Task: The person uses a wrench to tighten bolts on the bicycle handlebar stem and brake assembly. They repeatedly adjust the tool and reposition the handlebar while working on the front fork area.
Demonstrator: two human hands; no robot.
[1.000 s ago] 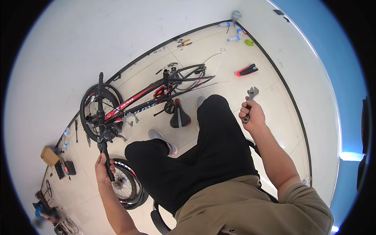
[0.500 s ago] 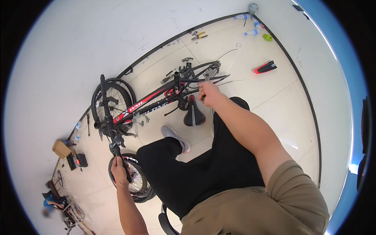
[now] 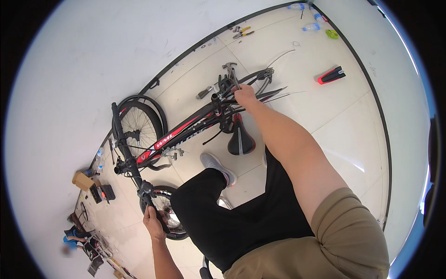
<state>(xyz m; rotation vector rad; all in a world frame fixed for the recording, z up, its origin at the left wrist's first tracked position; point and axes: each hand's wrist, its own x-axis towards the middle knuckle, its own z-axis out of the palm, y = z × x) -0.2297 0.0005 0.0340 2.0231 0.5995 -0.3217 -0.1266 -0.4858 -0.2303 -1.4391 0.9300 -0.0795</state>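
A black and red bicycle frame lies at a slant across the floor in front of me. My left hand is wrapped round the near grip of its black handlebar. Over the rear part of the frame, my right hand is closed on a grey adjustable wrench, seen nearly edge-on; the fingers hide its handle. Just beyond that wrench lies a claw hammer, partly overlapped by it. Below the right hand a black saddle points toward the frame.
Behind the handlebar rests a wheel; another wheel is by my left knee. Yellow-handled pliers, water bottles and a red-black mudguard-like piece lie farther off. At left are an open cardboard box and another person.
My right hand has moved slightly left and farther out with the wrench, which has turned edge-on. My left hand still grips the handlebar. The whole view has shifted a little.
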